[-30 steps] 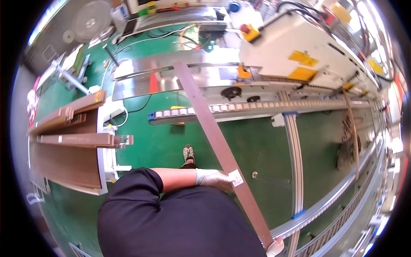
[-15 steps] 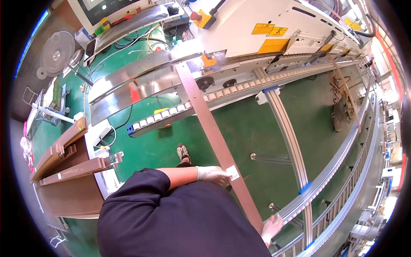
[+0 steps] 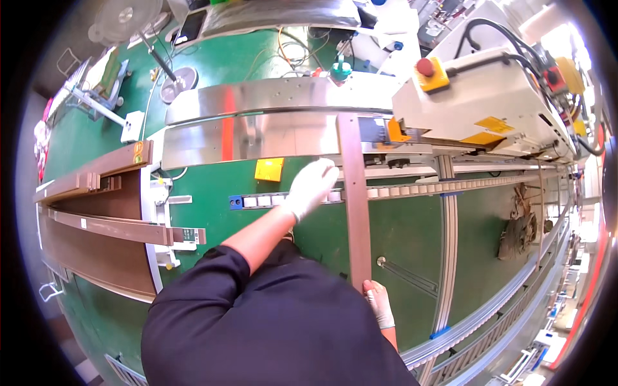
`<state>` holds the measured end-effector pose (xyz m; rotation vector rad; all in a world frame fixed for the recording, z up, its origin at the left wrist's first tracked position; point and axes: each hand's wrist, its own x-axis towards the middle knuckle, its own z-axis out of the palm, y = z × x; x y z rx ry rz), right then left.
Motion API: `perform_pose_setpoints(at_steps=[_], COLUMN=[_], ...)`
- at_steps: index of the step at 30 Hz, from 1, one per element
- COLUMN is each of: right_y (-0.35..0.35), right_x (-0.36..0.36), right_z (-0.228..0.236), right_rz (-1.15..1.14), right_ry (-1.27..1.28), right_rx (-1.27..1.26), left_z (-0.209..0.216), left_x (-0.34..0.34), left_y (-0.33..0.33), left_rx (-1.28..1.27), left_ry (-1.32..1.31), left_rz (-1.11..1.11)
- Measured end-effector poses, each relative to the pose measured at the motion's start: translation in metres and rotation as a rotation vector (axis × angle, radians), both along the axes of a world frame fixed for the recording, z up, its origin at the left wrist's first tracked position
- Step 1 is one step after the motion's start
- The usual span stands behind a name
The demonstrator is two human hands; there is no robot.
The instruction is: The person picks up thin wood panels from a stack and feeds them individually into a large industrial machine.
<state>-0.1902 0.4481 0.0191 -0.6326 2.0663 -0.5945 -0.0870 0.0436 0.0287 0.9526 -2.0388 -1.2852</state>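
A long brown board [image 3: 356,206] lies straight ahead of me, its far end resting on the polished metal machine table [image 3: 290,138] and its middle crossing the roller rail. My right hand [image 3: 380,303], in a pale glove, grips the board's near end, with the thumb on its edge. My left hand [image 3: 312,190], in a white glove, is stretched forward over the rail, left of the board. Its fingers are extended and near the board's left edge; I see nothing held in them. Whether the fingertips touch the board is unclear.
The roller rail [image 3: 399,192] runs crosswise in front of me. A white machine [image 3: 444,106] with a red stop button [image 3: 425,67] stands far right. More brown boards [image 3: 106,226] lie on a stand at left. A metal frame beam [image 3: 445,257] is right of my board.
My left hand has left the board's middle and reached forward. The board has swung from slanted to nearly straight ahead; its white label no longer shows. My right hand has closed on the near end.
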Motion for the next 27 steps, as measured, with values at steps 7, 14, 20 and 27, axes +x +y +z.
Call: perform_pose_setpoints(at_steps=[7,14,20,27], right_y=[-0.037,-0.016,-0.022,0.040], right_x=[0.008,0.007,-0.008,-0.043], right_z=[0.015,-0.002,-0.003,-0.048], right_rz=[-0.095,-0.249,-0.263,-0.222], right_ry=[0.172,0.181,0.133,0.128], right_rx=[0.055,0.098,0.092,0.101], left_z=[-0.041,-0.022,-0.032,-0.023], left_x=[-0.051,-0.072,-0.087,-0.118], left_y=[-0.056,-0.041,-0.044,-0.042], left_rx=[0.817,1.249,1.334,1.397], left_ry=[0.009,0.338,0.290,0.309], left_rz=[-0.176,0.097,0.039,0.061])
